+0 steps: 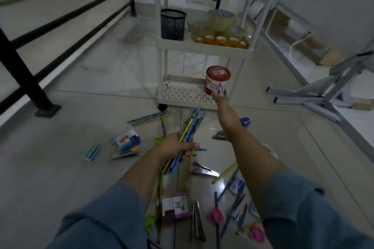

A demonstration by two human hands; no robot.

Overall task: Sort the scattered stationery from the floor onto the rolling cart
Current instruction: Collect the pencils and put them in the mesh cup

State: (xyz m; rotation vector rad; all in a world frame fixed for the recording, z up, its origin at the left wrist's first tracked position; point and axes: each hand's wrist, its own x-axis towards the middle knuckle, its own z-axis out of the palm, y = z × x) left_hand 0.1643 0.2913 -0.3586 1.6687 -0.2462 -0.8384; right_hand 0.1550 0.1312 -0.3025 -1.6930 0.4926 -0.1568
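Note:
My left hand (178, 146) grips a bundle of blue and yellow pencils (192, 121) above the floor. My right hand (219, 96) reaches far forward and holds a red-lidded white tub (217, 80) from below, at the right end of the rolling cart's perforated bottom shelf (182, 92). The cart's middle shelf (202, 45) carries a black mesh pen cup (173, 24) and several tape rolls (220, 29). More pencils (150, 117), staplers (204, 171), small boxes (92, 152) and pink and green items lie scattered on the tiled floor.
A black stair railing (24, 70) runs along the left. A folded grey metal frame (323, 95) lies on the floor at the right, beside a white wall. A pink packet (175, 206) and tongs-like metal pieces (197, 220) lie near my sleeves.

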